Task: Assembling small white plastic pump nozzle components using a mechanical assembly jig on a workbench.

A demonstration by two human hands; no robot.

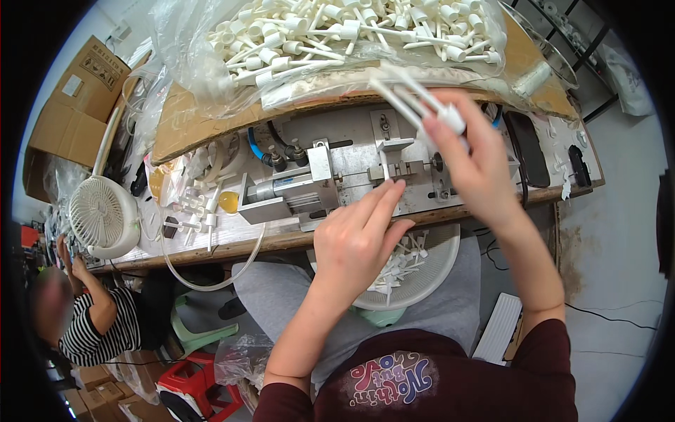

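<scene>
My left hand [358, 228] reaches over the front of a metal pneumatic fixture [281, 193], fingers stretched out and thumb apart. Its fingertips are at a small clamp block [397, 171], beside a short white plastic stem [384, 158] that sits there. Whether the fingertips press on the stem is hard to tell. Raised over the fixture's right side, my right hand [478, 158] is closed around several white plastic caps with long stems [450, 118]. The stems point up and left, smeared by motion.
A plastic bag of white capped stems [351, 32] lies on cardboard [190, 126] behind the fixture. A basket [443, 271] of white pieces rests at my lap. A phone [527, 151] lies right, a white fan [104, 216] left. Another person [105, 316] sits at the far left.
</scene>
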